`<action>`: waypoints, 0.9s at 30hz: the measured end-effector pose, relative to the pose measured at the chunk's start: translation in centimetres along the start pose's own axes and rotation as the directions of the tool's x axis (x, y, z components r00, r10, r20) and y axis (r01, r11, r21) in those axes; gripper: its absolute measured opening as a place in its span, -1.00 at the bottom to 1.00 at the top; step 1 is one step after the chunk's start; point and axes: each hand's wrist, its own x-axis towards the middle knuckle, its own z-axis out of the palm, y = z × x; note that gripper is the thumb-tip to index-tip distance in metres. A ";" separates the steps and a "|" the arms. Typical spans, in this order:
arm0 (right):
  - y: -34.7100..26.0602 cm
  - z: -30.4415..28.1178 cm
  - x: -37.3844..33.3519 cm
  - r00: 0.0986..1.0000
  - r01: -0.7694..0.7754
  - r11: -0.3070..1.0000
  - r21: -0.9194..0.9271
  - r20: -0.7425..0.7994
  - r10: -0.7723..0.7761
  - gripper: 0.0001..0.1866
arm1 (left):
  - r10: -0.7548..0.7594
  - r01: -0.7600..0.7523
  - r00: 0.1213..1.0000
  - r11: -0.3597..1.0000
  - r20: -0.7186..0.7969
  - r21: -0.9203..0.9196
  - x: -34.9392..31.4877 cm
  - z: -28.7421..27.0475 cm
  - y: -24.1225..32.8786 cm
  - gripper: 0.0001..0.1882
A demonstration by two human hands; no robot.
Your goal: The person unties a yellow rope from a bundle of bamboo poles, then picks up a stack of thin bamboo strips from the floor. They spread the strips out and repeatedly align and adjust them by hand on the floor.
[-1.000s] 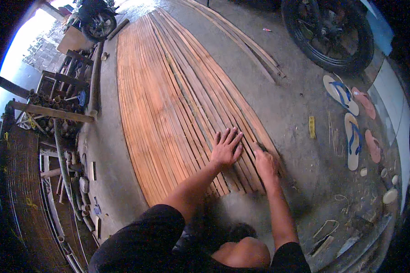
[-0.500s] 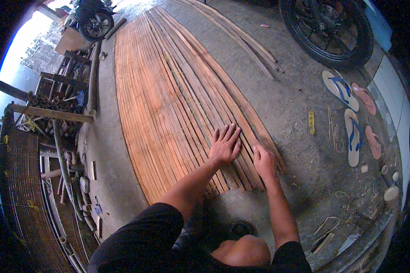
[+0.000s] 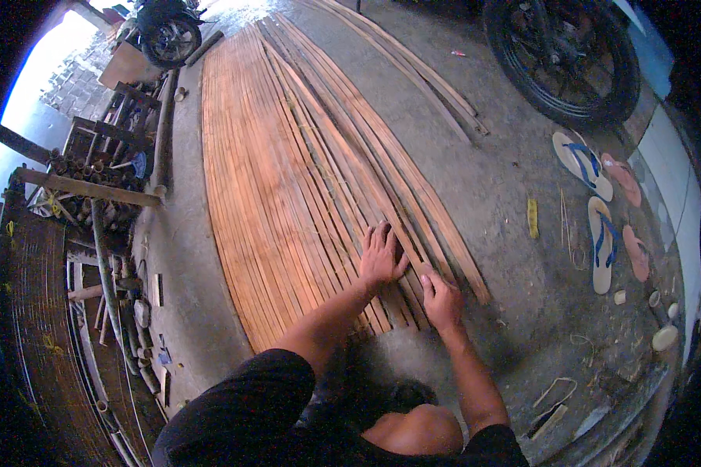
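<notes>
Slat (image 3: 407,241) pinched w/ my R hand (image 3: 442,302), well off floor's (image 3: 498,187) R edge; L hand (image 3: 381,262), thumb spread, atop other slats (image 3: 265,202).

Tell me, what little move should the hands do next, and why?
Maybe the right hand should line its strip up closer to the other strips: it grips that strip's near end, a gap shows to its right, and the left hand rests on strips.
</notes>
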 end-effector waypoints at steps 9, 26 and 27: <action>-2.8 -4.0 1.5 0.999 -0.007 0.975 0.223 -0.047 0.018 -0.65 | -0.035 0.026 0.996 0.993 -0.080 -0.115 0.3 -0.4 0.3 -0.30; 5.3 -9.0 6.6 0.998 -0.047 0.999 0.022 -0.037 0.047 -0.67 | 0.020 -0.020 1.000 1.000 -0.023 -0.016 10.9 2.3 5.7 -0.22; 5.7 -8.8 6.6 0.998 -0.052 0.998 0.042 -0.025 0.053 -0.67 | 0.014 -0.014 0.999 1.000 -0.040 0.001 10.8 2.7 5.7 -0.22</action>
